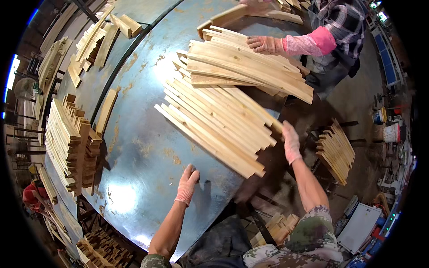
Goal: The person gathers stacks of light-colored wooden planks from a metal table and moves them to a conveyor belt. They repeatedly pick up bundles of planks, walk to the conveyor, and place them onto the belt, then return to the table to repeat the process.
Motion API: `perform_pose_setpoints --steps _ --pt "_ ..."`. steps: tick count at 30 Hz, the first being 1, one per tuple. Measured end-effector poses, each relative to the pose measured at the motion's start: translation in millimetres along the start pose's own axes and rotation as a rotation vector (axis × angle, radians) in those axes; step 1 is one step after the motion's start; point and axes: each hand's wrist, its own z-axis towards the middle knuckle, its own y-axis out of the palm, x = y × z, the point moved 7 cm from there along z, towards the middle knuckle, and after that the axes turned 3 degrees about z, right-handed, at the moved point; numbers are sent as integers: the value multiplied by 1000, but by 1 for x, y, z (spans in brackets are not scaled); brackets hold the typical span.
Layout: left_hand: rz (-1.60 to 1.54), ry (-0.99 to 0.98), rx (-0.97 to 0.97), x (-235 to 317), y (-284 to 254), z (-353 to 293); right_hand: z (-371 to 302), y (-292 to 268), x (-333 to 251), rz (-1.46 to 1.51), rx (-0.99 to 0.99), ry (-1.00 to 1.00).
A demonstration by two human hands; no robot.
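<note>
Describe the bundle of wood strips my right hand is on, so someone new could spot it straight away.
Start at the big blue-grey metal table. Near its right edge lies a flat row of pale strips, with the right hand at its end. Unlike the heaped pile beyond it, it is one neat slanted layer.

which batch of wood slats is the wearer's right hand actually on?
The fanned row of slats mid-table: the right hand presses its near-right end. The heap beyond lies under a co-worker's gloved hand; the left stack sits untouched.

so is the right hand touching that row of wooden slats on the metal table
Touching. The head view shows the right hand laid against the near end of the row of wooden slats, no gap showing, at the metal table's edge.
</note>
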Motion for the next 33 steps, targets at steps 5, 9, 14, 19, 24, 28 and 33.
perform_pose_setpoints --steps 5,9,14,19,24,28,33 --pt "50 198 97 68 46 0 -37 59 -59 -917 -373 -130" --pt "81 69 168 61 45 -10 -40 123 -139 -952 -115 -761" --pt "35 158 172 50 44 -6 41 185 -179 -1341 42 -961" --pt "203 130 198 77 48 -13 119 193 -156 -1532 69 -829" --pt "496 -10 221 95 52 -15 98 218 -192 -1760 9 -707" --pt "502 11 207 92 50 -15 94 223 -220 -1707 -52 -733" --pt "527 -27 193 90 47 -14 37 236 -265 -1618 -198 -585"
